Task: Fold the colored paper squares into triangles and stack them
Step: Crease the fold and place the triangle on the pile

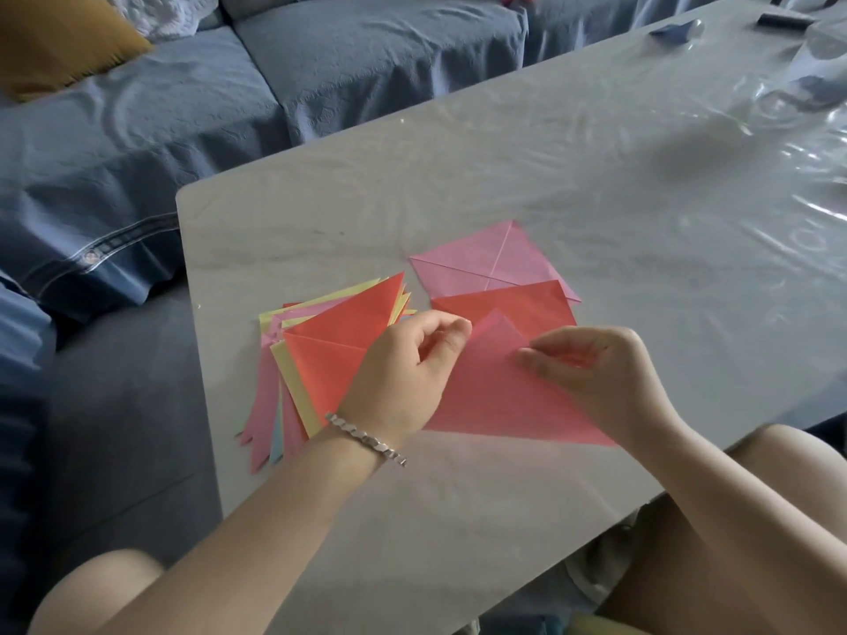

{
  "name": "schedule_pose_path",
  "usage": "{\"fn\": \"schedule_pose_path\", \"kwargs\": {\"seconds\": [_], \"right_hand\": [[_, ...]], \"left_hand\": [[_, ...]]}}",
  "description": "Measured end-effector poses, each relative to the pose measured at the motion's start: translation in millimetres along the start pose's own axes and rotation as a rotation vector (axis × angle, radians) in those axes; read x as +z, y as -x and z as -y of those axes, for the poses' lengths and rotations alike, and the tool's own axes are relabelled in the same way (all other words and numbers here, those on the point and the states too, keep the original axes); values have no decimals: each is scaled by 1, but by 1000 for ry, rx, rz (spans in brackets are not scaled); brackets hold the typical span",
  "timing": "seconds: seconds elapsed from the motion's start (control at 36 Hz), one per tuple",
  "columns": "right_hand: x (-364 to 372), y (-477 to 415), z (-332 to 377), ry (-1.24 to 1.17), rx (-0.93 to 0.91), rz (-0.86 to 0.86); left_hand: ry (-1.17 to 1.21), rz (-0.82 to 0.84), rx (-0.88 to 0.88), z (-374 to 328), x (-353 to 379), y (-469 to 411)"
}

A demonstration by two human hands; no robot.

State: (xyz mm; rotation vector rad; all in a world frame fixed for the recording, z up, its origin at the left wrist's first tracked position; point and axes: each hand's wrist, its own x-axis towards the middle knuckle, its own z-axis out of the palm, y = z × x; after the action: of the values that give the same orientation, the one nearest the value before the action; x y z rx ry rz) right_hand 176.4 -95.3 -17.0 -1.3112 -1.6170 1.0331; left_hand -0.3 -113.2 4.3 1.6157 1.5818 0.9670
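Paper lies at the centre of the work: a salmon-pink paper sheet is spread on a pale grey table top covered with clear, wrinkled plastic film, and its peak is pointed away from the person. The sheet's upper left edge is pinched by the left hand, with thumb and curled forefinger closed on the paper just beside the peak. The sheet's right side is gripped by the right hand, whose thumb and bent fingers are drawn together on it. A silver link bracelet is worn on the left wrist, just left of the sheet's lower corner.

On the far side of the sheet's peak, and partly covered by it, a red folded paper is seen. Beyond that, overlapped by the red one, a light pink creased paper square with crossing fold lines is laid flat. To the left of the sheet, partly under the left hand, a fanned pile of coloured paper pieces is set. It is topped by a red piece, and yellow, pink and pale blue edges are shown beneath. Well beyond and to the left of the sheet, a blue quilted sofa is placed along the table, and a mustard-yellow cushion is propped at its far left.
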Motion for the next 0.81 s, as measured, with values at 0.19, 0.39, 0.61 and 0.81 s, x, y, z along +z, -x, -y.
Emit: {"fn": "schedule_pose_path", "kwargs": {"seconds": [0.19,0.39,0.61,0.81], "right_hand": [[7,5,4,-76,26,-52],[9,13,9,-174,75,-111],[11,16,13,-202,47,-125],[10,17,13,-211,35,-117]], "left_hand": [[-107,-173,56,1,9,13],[-24,-269,68,0,15,18],[-5,-261,118,0,13,21],[2,-253,144,-3,13,22]]}}
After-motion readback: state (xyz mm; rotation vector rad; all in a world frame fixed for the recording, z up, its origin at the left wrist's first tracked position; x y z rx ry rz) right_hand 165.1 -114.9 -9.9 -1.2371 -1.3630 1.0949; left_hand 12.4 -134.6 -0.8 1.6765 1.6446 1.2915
